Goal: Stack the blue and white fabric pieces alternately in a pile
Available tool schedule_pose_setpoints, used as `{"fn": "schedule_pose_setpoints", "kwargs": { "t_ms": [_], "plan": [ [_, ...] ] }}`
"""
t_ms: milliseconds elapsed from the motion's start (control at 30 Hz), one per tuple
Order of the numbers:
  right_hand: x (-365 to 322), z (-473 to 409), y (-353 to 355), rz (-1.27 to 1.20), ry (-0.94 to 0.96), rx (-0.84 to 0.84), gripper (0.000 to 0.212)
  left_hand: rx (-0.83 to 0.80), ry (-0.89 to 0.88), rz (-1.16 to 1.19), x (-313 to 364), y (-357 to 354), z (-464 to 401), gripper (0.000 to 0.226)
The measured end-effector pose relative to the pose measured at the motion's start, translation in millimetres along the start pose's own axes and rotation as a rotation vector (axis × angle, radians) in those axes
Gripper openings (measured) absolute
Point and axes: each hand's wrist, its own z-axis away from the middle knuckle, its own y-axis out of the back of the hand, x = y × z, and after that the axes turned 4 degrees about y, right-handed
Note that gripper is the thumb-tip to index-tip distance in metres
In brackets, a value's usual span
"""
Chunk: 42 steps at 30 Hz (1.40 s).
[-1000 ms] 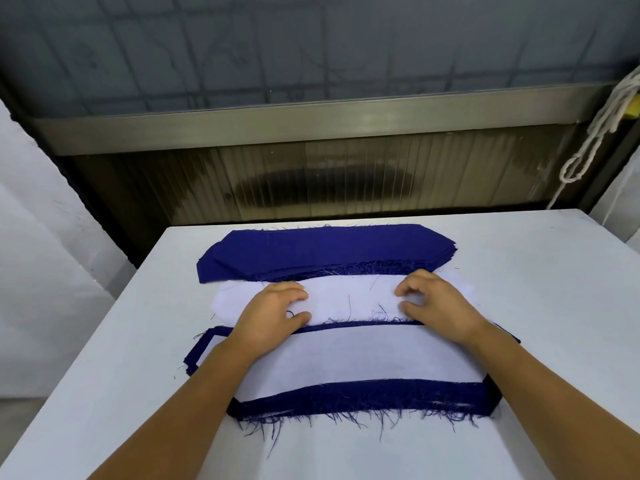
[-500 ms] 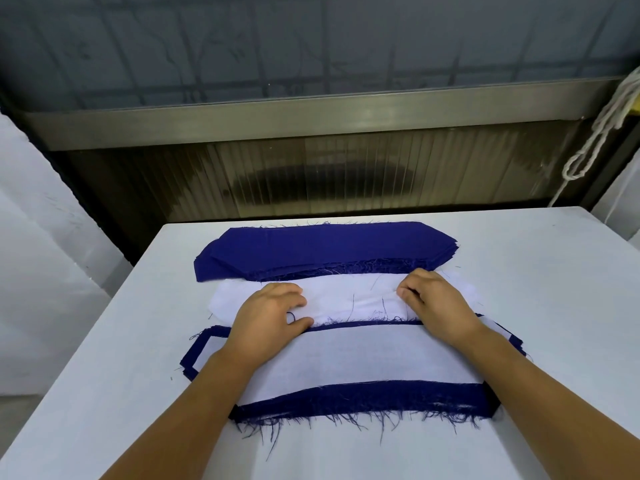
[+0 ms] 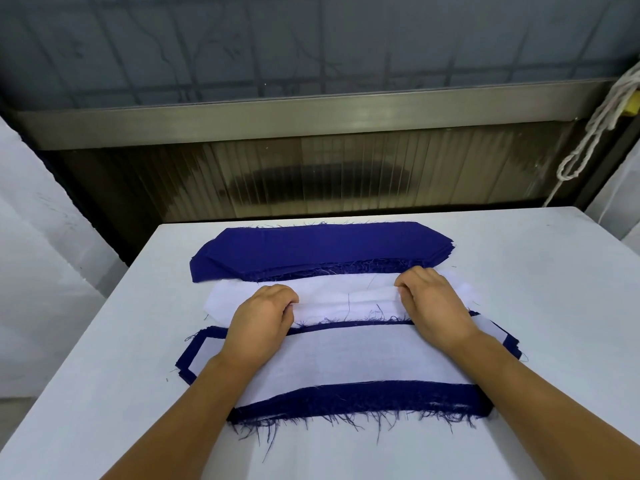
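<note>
White bench (image 3: pixel 104 393). My left hand (image 3: pixel 258 315) and right hand (image 3: pixel 434 301) now pinch top white piece (image 3: pixel 341 299), edge lifted. But mixed pile (image 3: pixel 332 362) wants blue next.

A single wide-angle view is given from head height, directed forward and down across the white table (image 3: pixel 519 306); both forearms are seen close, entering from the bottom edge.
</note>
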Motion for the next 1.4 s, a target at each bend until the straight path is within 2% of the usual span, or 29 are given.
{"fn": "schedule_pose_setpoints", "kwargs": {
  "t_ms": [200, 367, 600, 733, 833, 933, 1033, 1200, 1300, 1400],
  "plan": [
    [0, 1, -1, -0.002, -0.059, 0.067, 0.02, 0.11, 0.146, -0.063, -1, 4, 2, 0.017],
    [0, 4, 0, -0.1, -0.116, 0.1, 0.026, 0.138, 0.177, -0.036, 0, 5, 0, 0.008],
    [-1, 4, 0, -0.124, -0.12, 0.024, 0.035, 0.138, 0.241, 0.016, -4, 6, 0, 0.013],
    [-3, 4, 3, -0.126, -0.103, 0.053, 0.015, 0.084, 0.285, 0.043, -5, 5, -1, 0.02],
    [-3, 6, 4, -0.117, -0.067, 0.06, 0.014, 0.048, 0.254, 0.067, -3, 3, 0, 0.021],
    [-4, 8, 7, -0.14, -0.042, 0.082, 0.017, 0.072, 0.178, 0.044, -1, 5, 0, 0.025],
    [-4, 8, 8, -0.181, -0.044, 0.119, 0.021, 0.087, 0.184, 0.015, -2, 5, 2, 0.032],
    [-7, 9, 11, -0.16, -0.023, 0.216, 0.027, 0.143, 0.27, 0.145, 1, 5, 3, 0.021],
    [-9, 9, 16, -0.139, 0.036, 0.292, 0.029, 0.185, 0.236, 0.167, 0, 8, 4, 0.021],
    [-11, 10, 23, -0.125, 0.063, 0.315, 0.028, 0.158, 0.18, 0.195, -2, 16, 4, 0.022]
  ]
}}
